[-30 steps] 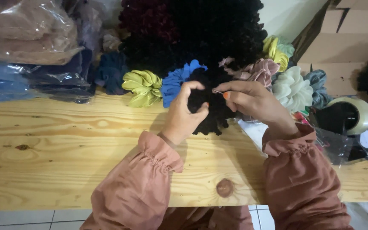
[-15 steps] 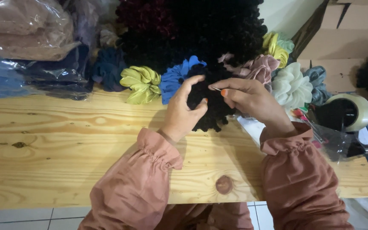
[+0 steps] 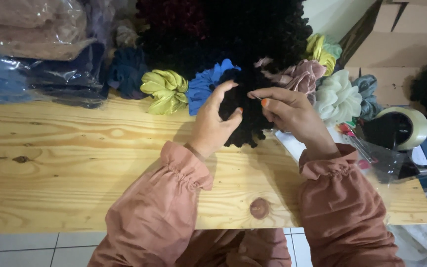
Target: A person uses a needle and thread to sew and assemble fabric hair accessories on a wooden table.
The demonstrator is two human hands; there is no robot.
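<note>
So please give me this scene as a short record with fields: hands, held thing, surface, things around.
left hand: grips the black scrunchie
right hand: pinches its top edge
surface: wooden table
behind: yellow-green scrunchie, blue scrunchie, pink scrunchie, white scrunchie
right side: tape roll
left side: bagged fabric

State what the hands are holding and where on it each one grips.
Both hands hold a black scrunchie. The left hand clasps its left side, thumb across the front; the right hand pinches its upper right edge with its fingertips.
</note>
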